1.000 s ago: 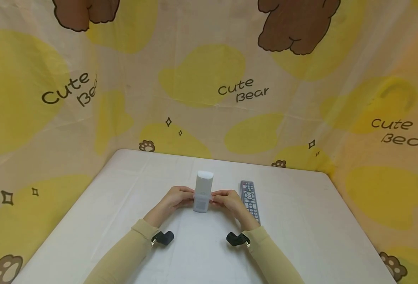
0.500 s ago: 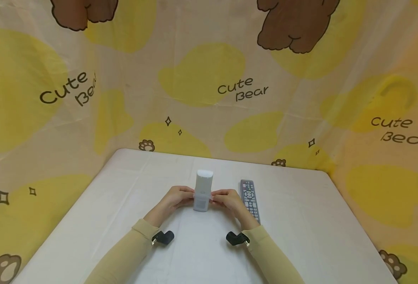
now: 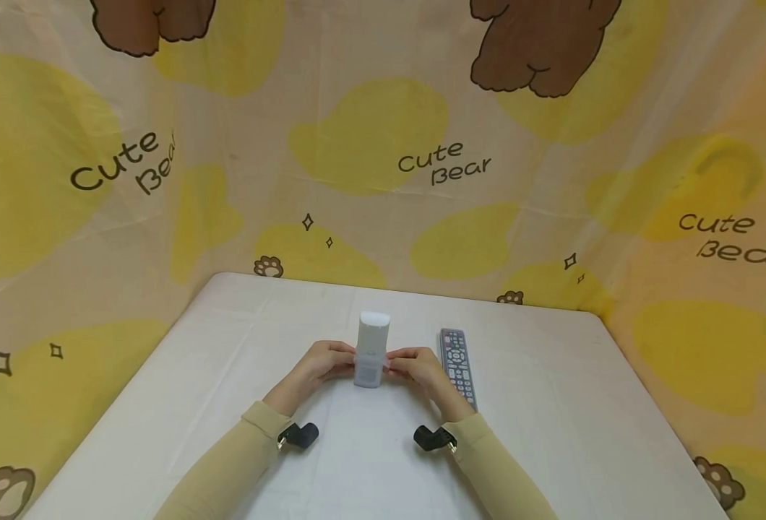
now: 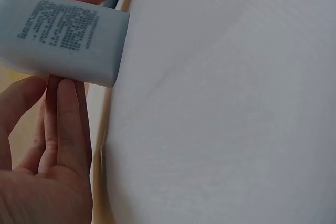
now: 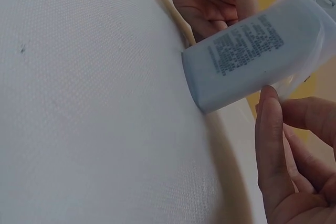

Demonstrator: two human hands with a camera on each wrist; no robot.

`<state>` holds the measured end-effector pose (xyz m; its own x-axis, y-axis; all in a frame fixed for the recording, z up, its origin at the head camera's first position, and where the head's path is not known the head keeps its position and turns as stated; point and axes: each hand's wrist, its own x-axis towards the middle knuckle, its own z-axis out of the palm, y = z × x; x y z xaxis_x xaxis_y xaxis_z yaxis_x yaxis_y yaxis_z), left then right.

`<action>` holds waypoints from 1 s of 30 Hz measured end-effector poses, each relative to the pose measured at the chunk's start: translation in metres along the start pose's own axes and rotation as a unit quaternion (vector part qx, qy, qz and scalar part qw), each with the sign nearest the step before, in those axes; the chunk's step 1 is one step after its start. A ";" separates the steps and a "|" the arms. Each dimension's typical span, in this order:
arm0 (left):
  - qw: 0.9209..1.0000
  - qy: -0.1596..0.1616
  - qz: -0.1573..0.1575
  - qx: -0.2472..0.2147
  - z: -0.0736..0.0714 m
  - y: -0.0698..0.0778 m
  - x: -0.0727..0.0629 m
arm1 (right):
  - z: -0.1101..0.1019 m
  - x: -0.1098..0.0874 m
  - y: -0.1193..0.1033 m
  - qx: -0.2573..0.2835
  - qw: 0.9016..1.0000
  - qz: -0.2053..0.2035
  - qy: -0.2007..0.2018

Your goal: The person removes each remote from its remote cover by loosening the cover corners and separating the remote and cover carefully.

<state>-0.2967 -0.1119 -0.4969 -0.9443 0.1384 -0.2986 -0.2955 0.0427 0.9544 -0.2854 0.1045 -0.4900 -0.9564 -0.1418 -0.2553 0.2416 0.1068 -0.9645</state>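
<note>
A white remote control (image 3: 373,334) stands upright near the middle of the table, back towards me. Its lower part sits inside a translucent protective sleeve (image 3: 368,373), through which a printed label shows in both wrist views. My left hand (image 3: 322,361) holds the sleeve's left side between thumb and fingertips. On the opposite side, my right hand (image 3: 424,366) pinches the sleeve's edge; a loose fold of clear film shows at those fingertips in the right wrist view. The sleeve's bottom end (image 5: 194,85) meets or nearly meets the white tabletop.
A grey remote control (image 3: 457,367) with many buttons lies face up just right of my right hand, partly hidden by the wrist. The white-covered table (image 3: 552,404) ends at a patterned cloth backdrop (image 3: 370,238). Black wrist cameras (image 3: 301,435) sit below both hands.
Both hands and the sleeved remote control keep almost the same place. The head view has shifted very slightly.
</note>
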 end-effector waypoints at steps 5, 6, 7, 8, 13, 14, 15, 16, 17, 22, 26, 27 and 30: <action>1.000 0.000 -0.002 0.006 0.001 0.000 0.000 | 0.000 0.000 0.001 -0.003 1.000 -0.004 0.002; 1.000 0.000 -0.002 0.005 0.000 0.000 0.000 | 0.000 0.000 0.001 -0.006 1.000 -0.005 0.002; 1.000 0.000 -0.002 0.006 0.000 0.000 0.000 | 0.001 0.000 0.001 -0.007 1.000 -0.001 0.004; 1.000 -0.001 -0.002 0.005 0.000 -0.001 0.000 | 0.001 0.000 0.001 -0.010 1.000 -0.001 0.004; 1.000 -0.005 -0.004 -0.005 0.000 -0.001 -0.001 | 0.001 0.000 0.002 -0.020 1.000 0.007 0.008; 1.000 -0.007 -0.003 -0.006 -0.001 -0.001 -0.001 | 0.001 0.000 0.003 -0.023 1.000 0.007 0.008; 1.000 -0.009 -0.001 -0.006 -0.001 -0.001 -0.001 | 0.001 0.000 0.003 -0.025 1.000 0.008 0.009; 1.000 -0.009 -0.002 -0.009 -0.001 -0.001 -0.001 | 0.001 0.000 0.004 -0.027 1.000 0.009 0.010; 1.000 -0.009 -0.002 -0.009 -0.001 -0.001 -0.001 | 0.001 0.001 0.004 -0.026 1.000 0.010 0.009; 1.000 -0.002 -0.007 -0.005 0.000 -0.002 0.000 | 0.001 0.002 0.008 -0.015 1.000 0.008 0.008; 1.000 0.002 -0.008 0.004 0.001 -0.003 0.001 | 0.002 0.002 0.010 -0.008 1.000 0.003 0.010; 1.000 0.003 -0.009 0.008 0.001 -0.004 0.002 | 0.002 0.001 0.010 -0.009 1.000 0.001 0.010; 1.000 0.006 -0.008 0.016 0.001 -0.004 0.002 | 0.003 0.000 0.010 -0.011 1.000 0.002 0.015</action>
<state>-0.2975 -0.1106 -0.5016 -0.9414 0.1263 -0.3128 -0.3053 0.0755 0.9493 -0.2828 0.1026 -0.4996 -0.9597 -0.1123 -0.2575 0.2430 0.1281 -0.9615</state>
